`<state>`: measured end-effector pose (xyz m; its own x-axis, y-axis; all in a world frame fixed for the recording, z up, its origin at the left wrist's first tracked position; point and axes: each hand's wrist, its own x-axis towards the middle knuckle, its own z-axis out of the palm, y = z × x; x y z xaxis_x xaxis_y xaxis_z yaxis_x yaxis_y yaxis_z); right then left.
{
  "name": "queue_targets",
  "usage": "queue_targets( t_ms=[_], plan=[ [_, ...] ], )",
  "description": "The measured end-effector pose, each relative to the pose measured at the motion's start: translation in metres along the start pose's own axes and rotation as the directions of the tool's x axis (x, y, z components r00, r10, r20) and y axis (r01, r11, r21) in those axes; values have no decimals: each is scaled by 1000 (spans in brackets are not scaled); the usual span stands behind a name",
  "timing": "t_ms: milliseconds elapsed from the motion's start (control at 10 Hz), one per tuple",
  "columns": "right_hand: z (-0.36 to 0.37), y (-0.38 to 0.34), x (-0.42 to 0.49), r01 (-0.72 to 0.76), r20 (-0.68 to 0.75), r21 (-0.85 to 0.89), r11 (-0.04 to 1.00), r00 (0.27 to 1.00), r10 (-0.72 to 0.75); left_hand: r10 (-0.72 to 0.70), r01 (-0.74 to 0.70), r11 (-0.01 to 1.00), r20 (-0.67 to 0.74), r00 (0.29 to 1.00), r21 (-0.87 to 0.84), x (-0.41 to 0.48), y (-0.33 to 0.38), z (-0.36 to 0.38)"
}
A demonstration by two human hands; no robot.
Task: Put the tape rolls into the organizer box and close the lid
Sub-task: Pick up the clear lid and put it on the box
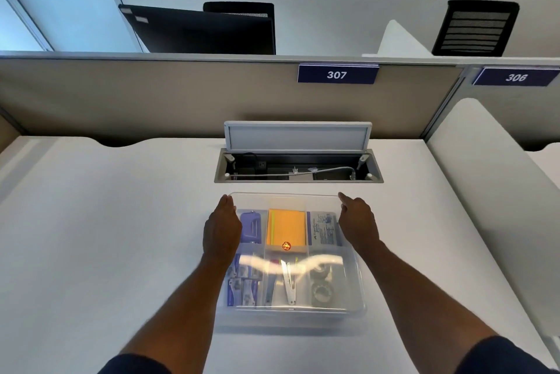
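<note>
A clear plastic organizer box [361, 301] sits on the white desk in front of me. Two tape rolls [323, 292] lie one behind the other in its front right compartment. Other compartments hold an orange pad [286, 226], a blue stapler [251, 226], small blue packs and several pens. A transparent lid [285, 201] lies over the box, its far edge reaching past the box. My left hand [221, 228] grips the lid's left side. On the opposite side, my right hand [359, 222] holds the lid's right edge.
Just behind the box an open cable hatch [298, 166] is sunk into the desk, its flap standing up. A beige partition [151, 95] with a 307 sign closes the back. A white divider [485, 192] borders the desk on the right.
</note>
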<state>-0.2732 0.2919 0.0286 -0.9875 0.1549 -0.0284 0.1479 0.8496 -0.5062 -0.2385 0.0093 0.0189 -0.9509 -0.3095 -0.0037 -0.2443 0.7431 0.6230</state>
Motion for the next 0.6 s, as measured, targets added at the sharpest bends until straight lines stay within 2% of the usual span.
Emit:
queue_targets(
  t_ms=[400, 500, 600],
  plan=[
    [2, -2, -6, 12, -13, -65, 998, 1000, -13, 4, -5, 999, 23, 1000, 38, -1, 1, -1],
    [-1, -2, -6, 50, 3, -172, 984, 999, -50, 19, -30, 995, 104, 994, 99, 1, 0, -3],
    [0, -8, -13, 114, -45, -338, 934, 990, -137, 42, -53, 996, 157, 987, 69, -2, 6, -8]
  ],
)
